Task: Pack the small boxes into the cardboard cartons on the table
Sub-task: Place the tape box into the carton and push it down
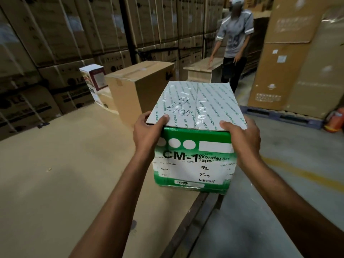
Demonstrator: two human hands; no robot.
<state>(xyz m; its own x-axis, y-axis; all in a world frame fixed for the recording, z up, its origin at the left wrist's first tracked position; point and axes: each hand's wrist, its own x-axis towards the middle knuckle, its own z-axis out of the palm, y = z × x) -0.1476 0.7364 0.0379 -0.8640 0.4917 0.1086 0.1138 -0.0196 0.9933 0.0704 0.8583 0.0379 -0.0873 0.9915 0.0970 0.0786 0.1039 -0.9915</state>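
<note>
A left hand (pixel 147 131) and a right hand (pixel 242 135) clasp a green-and-white tape box (pixel 195 112) by its upper corners, thumbs curled over the lid, at the table (pixel 55 164) edge, with a brown carton (pixel 137 86) just behind.

Green-white box (pixel 193 155): "CM-1 Wonder Tape", handwritten "72". Stacked cartons (pixel 115 62): "LG".

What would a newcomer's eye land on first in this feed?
The green and white box marked CM-1 Wonder Tape fills the centre, gripped at its top corners by the left hand and right hand, near the right edge of the table. Behind it a brown carton stands on the table. At upper right a second person leans with one hand on a pale wooden surface.
</note>
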